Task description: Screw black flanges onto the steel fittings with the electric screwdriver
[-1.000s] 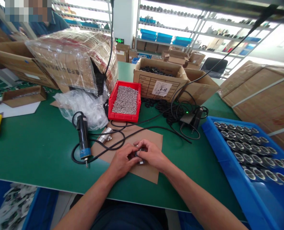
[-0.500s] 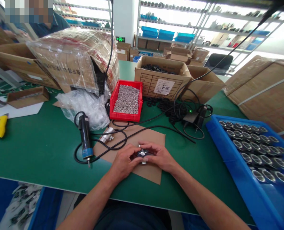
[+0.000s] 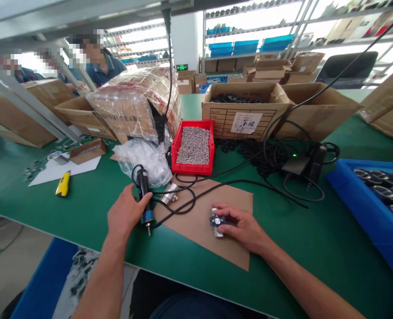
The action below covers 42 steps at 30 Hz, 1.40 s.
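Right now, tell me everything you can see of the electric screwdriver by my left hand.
The electric screwdriver lies on the green table, its slim metal-looking bit pointing toward you. The long black body looks like plastic, with a blue band near the bit and a black cable looping at the far end. Your left hand is there, thumb over the body; how firmly it grips is unclear.

One green workbench [image 3: 292, 239], clock centred on brown cardboard sheet [image 3: 196, 226], near edge [image 3: 156, 271] at six. Twelve: red bin [image 3: 192, 169]. One: loose black parts [image 3: 269, 163], ALLOY carton [image 3: 221, 124] behind. Three: blue tray [image 3: 365, 221]. Nine: black power screwdriver [image 3: 144, 184]; farther out, yellow cutter [image 3: 63, 185]. Half past ten: crumpled clear plastic [image 3: 146, 161].
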Available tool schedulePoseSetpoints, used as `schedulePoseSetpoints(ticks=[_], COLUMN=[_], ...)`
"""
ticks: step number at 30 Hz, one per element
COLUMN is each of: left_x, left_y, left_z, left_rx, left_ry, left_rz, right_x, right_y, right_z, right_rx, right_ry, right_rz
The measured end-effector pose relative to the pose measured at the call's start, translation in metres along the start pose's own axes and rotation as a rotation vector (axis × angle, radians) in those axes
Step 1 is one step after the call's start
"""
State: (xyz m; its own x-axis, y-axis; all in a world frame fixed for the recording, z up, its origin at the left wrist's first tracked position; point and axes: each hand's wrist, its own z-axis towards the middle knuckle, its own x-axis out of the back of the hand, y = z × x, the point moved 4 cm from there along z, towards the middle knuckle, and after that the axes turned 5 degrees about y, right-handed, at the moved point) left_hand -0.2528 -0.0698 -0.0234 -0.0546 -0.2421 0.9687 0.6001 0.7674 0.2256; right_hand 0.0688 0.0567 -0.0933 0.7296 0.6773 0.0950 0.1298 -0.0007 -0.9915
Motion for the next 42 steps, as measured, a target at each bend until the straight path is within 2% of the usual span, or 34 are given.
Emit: schedulePoseSetpoints(ticks=[2, 3, 5, 7, 9, 11, 14, 17, 19, 23, 26, 35, 38, 42], left_x=[-0.018, -0.025, -0.031, -0.029, -0.022, -0.008, 0.014, 0.021, 0.022, 0.02, 0.017, 0.013, 0.013, 0.015], left_y=[-0.013, -0.017, -0.02, -0.015, 0.002, 0.029, 0.075, 0.119, 0.141, 0.169, 0.175, 0.174, 0.177, 0.18], left_z=[0.011, 0.013, 0.013, 0.006, -0.004, -0.016, -0.037, -0.057, -0.069, -0.084, -0.089, -0.095, -0.098, -0.106], left_rx=[0.054, 0.083, 0.162, 0.242, 0.27, 0.197, -0.008, -0.193, -0.306, -0.482, -0.535, -0.487, -0.533, -0.55], left_ry=[-0.097, -0.086, 0.017, 0.089, 0.073, 0.017, -0.098, -0.242, -0.283, -0.31, -0.369, -0.451, -0.501, -0.444], left_rz=[-0.031, -0.086, -0.286, -0.615, -1.04, -1.433, -1.727, -1.756, -1.778, -1.85, -1.854, -1.807, -1.786, -1.822], right_x=[0.0, 0.0, 0.001, 0.002, 0.003, 0.004, 0.004, 0.005, 0.005, 0.007, 0.008, 0.008, 0.008, 0.008], right_y=[0.0, 0.0, 0.0, 0.001, 0.003, 0.003, 0.003, 0.002, 0.002, 0.001, 0.0, -0.002, -0.001, 0.0], right_z=[-0.001, -0.001, -0.001, -0.001, -0.001, -0.001, -0.001, -0.001, -0.001, -0.001, -0.001, -0.001, -0.001, -0.002], right_rx=[0.015, 0.031, 0.064, 0.084, 0.092, 0.104, 0.129, 0.142, 0.149, 0.173, 0.18, 0.211, 0.233, 0.246], right_ry=[-0.001, -0.003, -0.007, -0.004, 0.002, 0.007, 0.008, 0.011, 0.012, 0.015, 0.015, 0.017, 0.022, 0.032], right_rz=[-0.004, -0.003, 0.009, 0.022, 0.034, 0.039, 0.036, 0.038, 0.041, 0.03, 0.012, -0.033, -0.047, -0.032])
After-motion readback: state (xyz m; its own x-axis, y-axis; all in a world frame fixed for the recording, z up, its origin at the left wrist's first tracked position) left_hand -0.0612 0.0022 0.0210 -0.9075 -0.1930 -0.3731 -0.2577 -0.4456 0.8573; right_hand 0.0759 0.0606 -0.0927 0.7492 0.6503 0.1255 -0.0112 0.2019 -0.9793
